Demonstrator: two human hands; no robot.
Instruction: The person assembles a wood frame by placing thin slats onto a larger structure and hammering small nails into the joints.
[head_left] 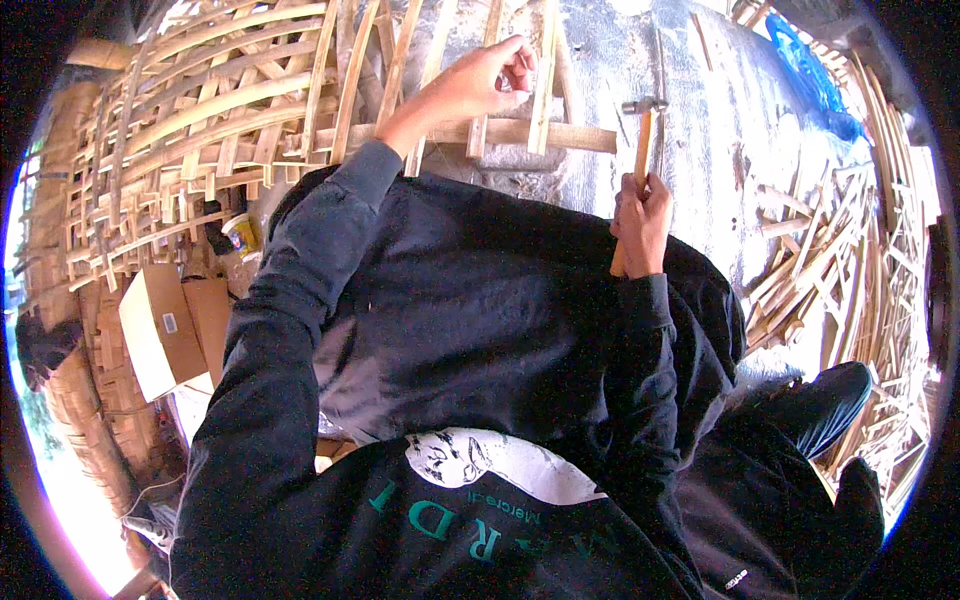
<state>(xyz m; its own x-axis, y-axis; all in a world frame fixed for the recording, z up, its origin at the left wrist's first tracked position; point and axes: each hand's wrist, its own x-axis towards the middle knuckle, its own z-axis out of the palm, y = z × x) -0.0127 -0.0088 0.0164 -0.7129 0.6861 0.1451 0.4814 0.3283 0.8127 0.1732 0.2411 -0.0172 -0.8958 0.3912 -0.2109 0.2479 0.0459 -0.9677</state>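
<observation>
My right hand (645,220) is wrapped round the wooden handle of a hammer (645,145); its small metal head points away from me. Farther off and to the left, my left hand (503,75) is closed with the fingers curled in, over the slats of a bamboo lattice. Whatever its fingertips may hold is too small to make out. Beneath that hand, upright slats cross a horizontal bamboo strip (580,137), whose right end stops short of the hammer.
Woven bamboo lattice (220,100) spreads across the far left. An opened cardboard box (155,330) and a small yellow container (241,236) sit at left. Loose bamboo strips (800,260) pile up at right, near blue plastic (810,75). Grey sheeting (700,150) covers the ground ahead.
</observation>
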